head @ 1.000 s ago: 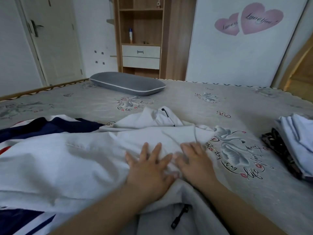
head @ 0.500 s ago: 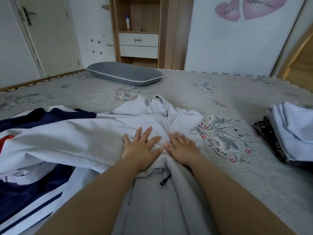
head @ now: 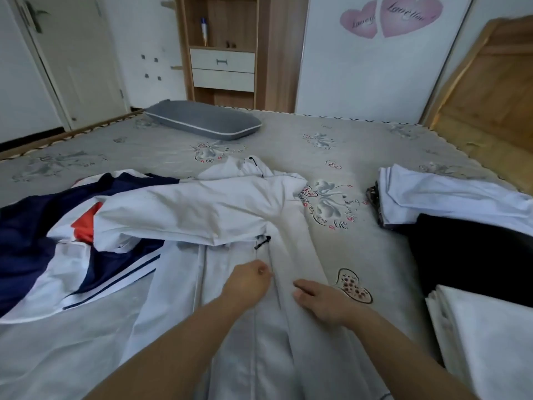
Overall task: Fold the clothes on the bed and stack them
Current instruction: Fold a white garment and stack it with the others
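Note:
A white zip jacket (head: 202, 209) lies spread across the grey patterned bed (head: 360, 134), one sleeve folded over its chest and a black zip pull (head: 262, 242) showing. My left hand (head: 248, 281) is curled and pinches the jacket's front by the zip line. Just to its right, my right hand (head: 320, 301) holds a lengthwise fold of the same jacket between thumb and fingers. A navy, white and red garment (head: 34, 226) lies crumpled at the left, partly under the jacket. A stack of folded clothes (head: 432, 194) sits at the right.
A black garment (head: 476, 255) and a folded white piece (head: 490, 342) lie at the right, near me. A grey pillow (head: 202, 119) rests at the far side. A wooden headboard (head: 490, 96) rises on the right; a shelf unit (head: 222, 62) and a door stand beyond.
Both hands slid back toward me from the jacket's chest to its lower front. They were flat on the cloth; now they grip it.

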